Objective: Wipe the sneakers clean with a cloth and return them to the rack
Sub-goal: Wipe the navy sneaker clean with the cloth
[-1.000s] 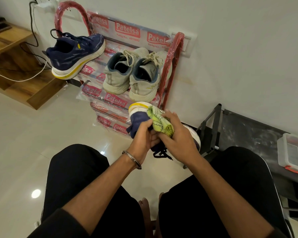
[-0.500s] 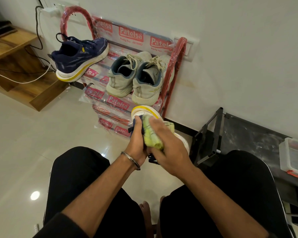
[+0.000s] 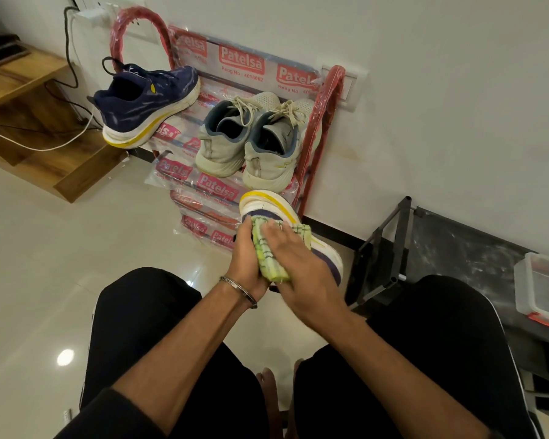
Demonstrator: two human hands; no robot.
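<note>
A navy sneaker (image 3: 268, 204) with a white and yellow sole is held above my knees, its sole side facing up and away. My left hand (image 3: 246, 264) grips it from the left side. My right hand (image 3: 293, 264) presses a green-yellow cloth (image 3: 268, 253) flat against the sneaker's side. Its navy partner (image 3: 146, 103) sits on the top left of the red rack (image 3: 325, 99). A pair of beige sneakers (image 3: 251, 141) rests on the rack's top right, heels toward me.
The rack's shelves are wrapped in printed plastic. A wooden step (image 3: 29, 99) with cables lies at left. A black metal frame (image 3: 390, 248) and a dark low surface with a clear plastic box (image 3: 542, 289) stand at right. Glossy tiled floor lies at left.
My right hand has slid the cloth down the sneaker toward me and flattened over it. The sneaker has turned so more of its yellow-lined sole shows above my hands.
</note>
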